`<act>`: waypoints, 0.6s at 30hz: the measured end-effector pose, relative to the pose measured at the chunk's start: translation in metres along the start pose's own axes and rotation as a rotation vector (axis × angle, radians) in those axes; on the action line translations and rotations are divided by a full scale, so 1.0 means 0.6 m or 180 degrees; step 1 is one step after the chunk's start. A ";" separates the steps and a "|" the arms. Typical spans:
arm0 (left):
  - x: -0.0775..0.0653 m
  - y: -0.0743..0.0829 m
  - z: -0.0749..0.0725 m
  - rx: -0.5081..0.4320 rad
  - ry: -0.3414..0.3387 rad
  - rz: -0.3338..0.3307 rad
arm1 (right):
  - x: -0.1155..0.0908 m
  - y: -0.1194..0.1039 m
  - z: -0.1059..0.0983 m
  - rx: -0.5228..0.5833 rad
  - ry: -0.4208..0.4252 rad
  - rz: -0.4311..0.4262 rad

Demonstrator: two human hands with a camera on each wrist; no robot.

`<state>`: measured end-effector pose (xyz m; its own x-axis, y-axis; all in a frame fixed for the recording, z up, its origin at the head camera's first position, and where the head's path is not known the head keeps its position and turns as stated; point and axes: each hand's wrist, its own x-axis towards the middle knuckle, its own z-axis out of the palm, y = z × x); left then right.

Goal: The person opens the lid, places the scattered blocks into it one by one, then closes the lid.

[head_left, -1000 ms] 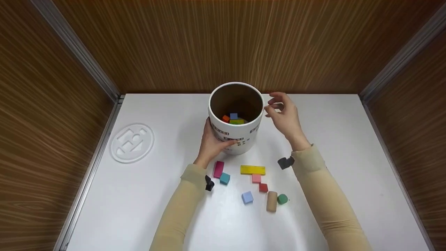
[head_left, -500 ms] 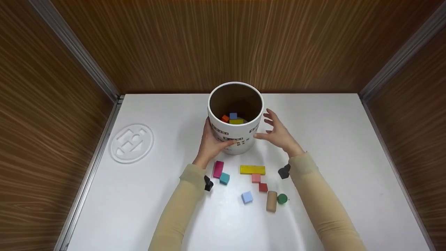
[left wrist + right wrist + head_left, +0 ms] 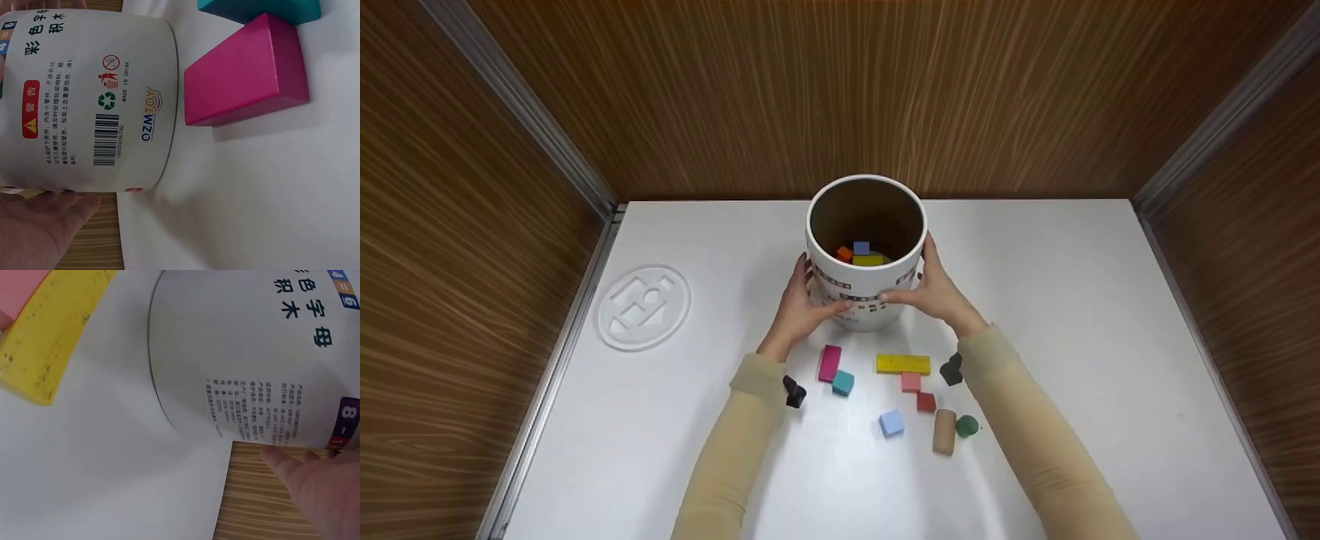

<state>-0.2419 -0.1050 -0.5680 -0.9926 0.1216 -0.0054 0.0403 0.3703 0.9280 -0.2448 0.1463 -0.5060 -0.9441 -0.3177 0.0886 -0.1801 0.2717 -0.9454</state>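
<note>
White, printed and cylindrical, the container (image 3: 859,280) stood upright on the table (image 3: 1117,337), towards the rear panel (image 3: 840,90), with several coloured blocks (image 3: 868,260) visible inside. My left grip (image 3: 801,304) and right grip (image 3: 934,292) held it from opposite sides, thumbs across the front; most fingers were hidden behind the wall. Obstructions on my side of it: a magenta block (image 3: 829,363) near the base, touching a teal block (image 3: 843,383); a long yellow block (image 3: 903,364) touching a pink block (image 3: 910,382), with a red block (image 3: 926,403) at the pink one's corner. Further out I noted a pale-blue block (image 3: 892,423), standing apart, and a wooden cylinder (image 3: 944,431) just beside a green block (image 3: 967,426). A white disc (image 3: 649,309) lay well apart, to the left.
</note>
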 end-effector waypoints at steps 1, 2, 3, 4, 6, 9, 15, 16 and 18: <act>-0.002 -0.001 -0.003 0.0013 -0.0014 -0.0046 | -0.001 -0.004 0.003 0.0031 0.0008 -0.0045; -0.004 -0.002 -0.005 0.0041 -0.0029 -0.0079 | -0.001 -0.005 0.005 0.0054 0.0021 -0.0077; -0.006 -0.004 -0.008 0.0077 -0.0042 -0.0105 | -0.001 -0.005 0.007 0.0079 0.0031 -0.0098; -0.009 -0.005 -0.010 0.0110 -0.0062 -0.0147 | -0.001 -0.005 0.008 0.0093 0.0042 -0.0099; -0.014 -0.007 -0.014 0.0237 -0.0092 -0.0220 | -0.001 -0.003 0.011 0.0127 0.0059 -0.0098; -0.024 -0.010 -0.016 0.0562 -0.0155 -0.0339 | -0.001 0.000 0.012 0.0137 0.0066 -0.0090; -0.044 -0.013 -0.007 0.1258 -0.0395 -0.0485 | 0.000 0.002 0.012 0.0097 0.0060 -0.0045; -0.047 -0.013 -0.004 0.1337 -0.0449 -0.0497 | 0.000 0.002 0.012 0.0094 0.0059 -0.0040; -0.052 -0.013 0.003 0.1468 -0.0555 -0.0513 | -0.001 0.001 0.012 0.0113 0.0055 -0.0065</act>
<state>-0.2108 -0.1103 -0.5759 -0.9580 0.1667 -0.2333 -0.0261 0.7596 0.6499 -0.2425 0.1400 -0.5090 -0.9450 -0.3069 0.1131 -0.1897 0.2327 -0.9539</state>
